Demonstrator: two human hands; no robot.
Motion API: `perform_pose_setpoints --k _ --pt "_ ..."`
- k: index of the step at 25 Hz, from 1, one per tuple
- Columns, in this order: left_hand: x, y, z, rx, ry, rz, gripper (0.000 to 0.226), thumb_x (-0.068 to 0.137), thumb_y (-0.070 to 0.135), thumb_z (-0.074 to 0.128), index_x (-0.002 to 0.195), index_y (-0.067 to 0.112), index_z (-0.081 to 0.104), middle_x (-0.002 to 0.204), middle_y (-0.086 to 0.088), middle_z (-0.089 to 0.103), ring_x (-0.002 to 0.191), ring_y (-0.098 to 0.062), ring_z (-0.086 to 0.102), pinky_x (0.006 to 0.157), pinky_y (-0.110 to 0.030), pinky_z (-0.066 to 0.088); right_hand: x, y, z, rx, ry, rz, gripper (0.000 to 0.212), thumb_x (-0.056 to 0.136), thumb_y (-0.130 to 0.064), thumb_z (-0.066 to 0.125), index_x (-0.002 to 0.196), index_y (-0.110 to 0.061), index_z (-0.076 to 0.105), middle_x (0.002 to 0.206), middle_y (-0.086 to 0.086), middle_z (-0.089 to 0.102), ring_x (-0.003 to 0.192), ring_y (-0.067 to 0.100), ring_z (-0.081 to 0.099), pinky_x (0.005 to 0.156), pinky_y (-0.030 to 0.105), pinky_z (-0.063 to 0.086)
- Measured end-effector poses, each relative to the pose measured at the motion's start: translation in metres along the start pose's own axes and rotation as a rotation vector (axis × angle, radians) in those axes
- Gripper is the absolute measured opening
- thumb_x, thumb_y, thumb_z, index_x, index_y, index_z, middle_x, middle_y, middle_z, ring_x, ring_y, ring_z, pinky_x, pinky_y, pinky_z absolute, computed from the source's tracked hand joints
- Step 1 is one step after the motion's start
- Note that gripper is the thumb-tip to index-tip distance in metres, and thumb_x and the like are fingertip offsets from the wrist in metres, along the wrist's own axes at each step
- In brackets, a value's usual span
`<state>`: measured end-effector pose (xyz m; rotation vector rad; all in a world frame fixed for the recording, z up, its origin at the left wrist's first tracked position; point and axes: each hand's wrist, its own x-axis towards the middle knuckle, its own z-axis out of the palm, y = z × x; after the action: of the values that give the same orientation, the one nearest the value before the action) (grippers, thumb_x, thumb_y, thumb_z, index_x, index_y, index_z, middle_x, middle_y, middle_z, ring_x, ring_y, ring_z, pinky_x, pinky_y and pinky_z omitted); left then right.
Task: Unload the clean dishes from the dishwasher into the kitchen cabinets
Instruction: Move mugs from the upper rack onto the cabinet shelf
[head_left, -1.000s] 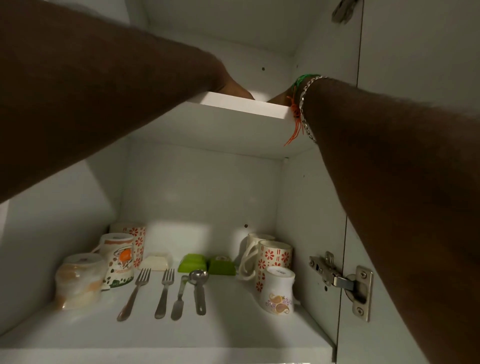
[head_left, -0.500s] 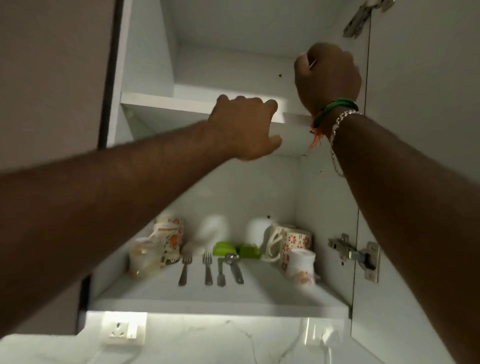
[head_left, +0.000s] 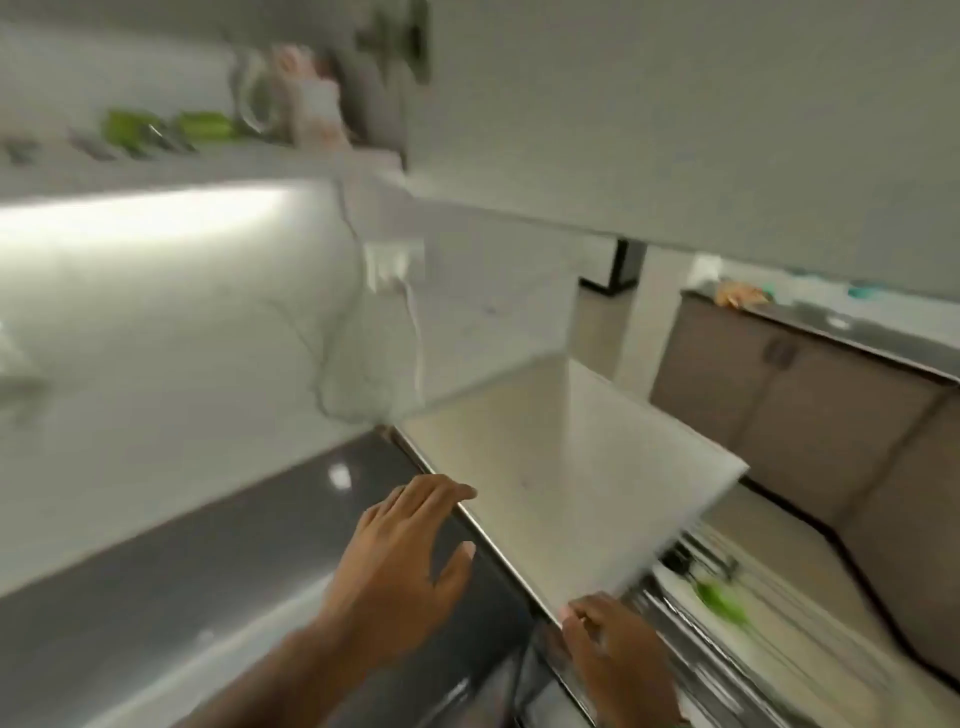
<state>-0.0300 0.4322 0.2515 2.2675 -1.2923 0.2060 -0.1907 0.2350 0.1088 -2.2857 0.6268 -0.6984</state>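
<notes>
Hovering hands, left (head_left: 410, 561) spread over dark counter (head_left: 156, 587), right (head_left: 618, 660) seemingly empty

The bench (head_left: 171, 561) is dark grey and glossy, catching a spot of light, with a bright metal strip along its edge. The wall behind (head_left: 156, 338) looks like smooth veined marble. The white panel (head_left: 597, 467) is matt. The brown cabinet doors (head_left: 831, 426) look dull.
</notes>
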Motion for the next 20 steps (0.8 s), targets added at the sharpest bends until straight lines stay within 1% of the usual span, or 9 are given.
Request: perform_pose_setpoints --k 2,3,5,6,8,11,14,18,20 --pt "-0.024 0.028 0.072 -0.040 -0.176 -0.037 0.058 0.090 0.051 0.051 0.145 0.045 0.036 0.146 0.026 0.038 0.139 -0.002 0.038 0.113 -0.029 0.033 -0.059 0.062 -0.031 -0.096 -0.072 0.172 0.024 0.088 -0.042 0.061 0.096 -0.063 0.054 0.096 -0.024 0.061 0.086 -0.003 0.059 0.072 0.020 0.050" --pt "-0.031 0.046 0.102 -0.055 -0.234 -0.034 0.062 0.089 0.053 0.048 0.148 0.045 0.031 0.151 0.024 0.034 0.143 -0.004 0.033 0.117 -0.030 0.029 -0.077 0.084 -0.048 -0.122 -0.095 0.222 0.030 0.090 -0.040 0.061 0.107 -0.063 0.051 0.111 -0.019 0.060 0.098 0.002 0.059 0.078 0.024 0.053" --pt "-0.039 0.084 0.152 -0.043 -0.346 0.005 0.069 0.090 0.055 0.046 0.153 0.043 0.022 0.157 0.020 0.027 0.149 -0.007 0.023 0.121 -0.031 0.019 -0.100 0.119 -0.075 -0.218 -0.111 0.278 0.042 0.093 -0.042 0.061 0.130 -0.052 0.044 0.135 -0.013 0.049 0.120 0.009 0.050 0.093 0.033 0.055" --pt "-0.041 0.102 0.173 -0.040 -0.395 0.024 0.071 0.091 0.054 0.046 0.155 0.041 0.017 0.159 0.018 0.022 0.151 -0.008 0.018 0.122 -0.031 0.016 -0.107 0.136 -0.084 -0.265 -0.129 0.300 0.050 0.092 -0.045 0.060 0.139 -0.045 0.041 0.144 -0.012 0.042 0.129 0.012 0.044 0.100 0.038 0.052" --pt "-0.038 0.134 0.215 -0.008 -0.500 0.060 0.074 0.094 0.052 0.047 0.158 0.037 0.012 0.163 0.014 0.016 0.154 -0.011 0.012 0.123 -0.034 0.013 -0.111 0.171 -0.099 -0.340 -0.167 0.374 0.067 0.090 -0.050 0.058 0.150 -0.037 0.032 0.155 -0.008 0.032 0.140 0.016 0.032 0.110 0.044 0.044" --pt "-0.025 0.167 0.283 0.050 -0.636 0.089 0.077 0.095 0.050 0.048 0.160 0.033 0.010 0.168 0.006 0.013 0.156 -0.016 0.009 0.125 -0.040 0.015 -0.112 0.224 -0.109 -0.420 -0.254 0.479 0.081 0.084 -0.058 0.056 0.155 -0.035 0.023 0.164 -0.003 0.022 0.149 0.025 0.023 0.114 0.050 0.037" --pt "-0.007 0.208 0.366 0.062 -0.769 0.038 0.080 0.096 0.049 0.049 0.161 0.030 0.006 0.170 0.002 0.009 0.156 -0.020 0.009 0.126 -0.046 0.017 -0.114 0.292 -0.119 -0.418 -0.324 0.572 0.088 0.083 -0.059 0.058 0.157 -0.033 0.019 0.167 -0.001 0.015 0.152 0.031 0.016 0.116 0.053 0.030" --pt "0.019 0.245 0.462 0.138 -0.877 0.027 0.080 0.100 0.048 0.047 0.162 0.025 0.001 0.171 -0.001 0.003 0.157 -0.023 0.005 0.124 -0.045 0.014 -0.119 0.378 -0.129 -0.387 -0.368 0.668 0.090 0.085 -0.060 0.056 0.159 -0.032 0.013 0.169 -0.002 0.008 0.154 0.030 0.011 0.118 0.053 0.025" --pt "0.034 0.244 0.495 0.136 -0.912 0.020 0.079 0.100 0.047 0.048 0.161 0.026 0.003 0.170 -0.002 0.002 0.157 -0.024 0.008 0.123 -0.047 0.018 -0.118 0.419 -0.130 -0.380 -0.397 0.682 0.087 0.086 -0.060 0.053 0.159 -0.033 0.013 0.169 -0.001 0.007 0.154 0.031 0.011 0.118 0.054 0.025"
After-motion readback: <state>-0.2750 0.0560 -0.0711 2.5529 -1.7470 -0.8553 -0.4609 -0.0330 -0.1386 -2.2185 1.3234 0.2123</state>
